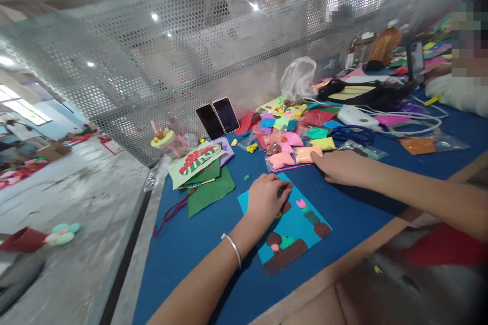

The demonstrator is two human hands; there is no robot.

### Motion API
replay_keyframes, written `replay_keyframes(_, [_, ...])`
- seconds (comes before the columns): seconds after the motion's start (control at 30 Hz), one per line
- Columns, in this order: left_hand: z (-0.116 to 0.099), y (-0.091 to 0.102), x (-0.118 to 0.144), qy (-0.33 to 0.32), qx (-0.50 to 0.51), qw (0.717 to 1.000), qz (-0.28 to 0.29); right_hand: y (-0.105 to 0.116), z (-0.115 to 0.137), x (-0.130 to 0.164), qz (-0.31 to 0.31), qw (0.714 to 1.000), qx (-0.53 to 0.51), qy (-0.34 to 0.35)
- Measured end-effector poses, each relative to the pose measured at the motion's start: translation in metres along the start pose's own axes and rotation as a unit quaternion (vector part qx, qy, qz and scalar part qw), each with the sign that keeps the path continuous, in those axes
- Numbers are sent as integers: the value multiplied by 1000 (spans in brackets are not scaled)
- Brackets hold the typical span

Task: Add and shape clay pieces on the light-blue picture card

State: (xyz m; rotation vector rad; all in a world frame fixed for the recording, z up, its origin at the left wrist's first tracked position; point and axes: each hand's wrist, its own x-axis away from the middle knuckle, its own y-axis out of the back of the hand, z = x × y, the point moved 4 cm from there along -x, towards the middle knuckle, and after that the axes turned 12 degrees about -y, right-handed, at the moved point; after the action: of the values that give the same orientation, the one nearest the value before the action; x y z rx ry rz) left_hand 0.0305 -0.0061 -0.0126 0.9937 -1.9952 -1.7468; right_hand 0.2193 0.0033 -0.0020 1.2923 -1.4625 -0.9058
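Note:
A light-blue sheet (pixel 293 236) lies on the dark-blue table with a picture built from soft modelling clay, in brown, green and pink shapes. Over its upper left part rests my left hand (pixel 267 197), a bangle on the wrist; its fingers are curled in towards the thumb, and whatever they hold is hidden. My right hand (pixel 337 166) reaches past the sheet's far side, fingers closed at the right end of a packet of orange clay (pixel 305 155). Beside that packet are a packet of pink clay (pixel 281 160) and a yellow one (pixel 323 143).
Two phones (pixel 219 118) lean against the perforated metal screen (pixel 152 61). At left sit a cup (pixel 170 143), a watermelon picture (pixel 200 162) and green paper (pixel 211 190). Scissors (pixel 354 133), a white cable (pixel 419 124) and another orange packet (pixel 417 145) lie right. A person sits far right.

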Motion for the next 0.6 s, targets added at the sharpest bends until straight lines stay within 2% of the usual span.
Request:
replay_keyframes(0.27, [2, 2, 5, 39, 19, 999, -9, -4, -1, -8, -23, 1000, -17, 3])
replay_keyframes(0.6, [10, 3, 13, 102, 95, 989, -57, -24, -21, -11, -113, 989, -99, -3])
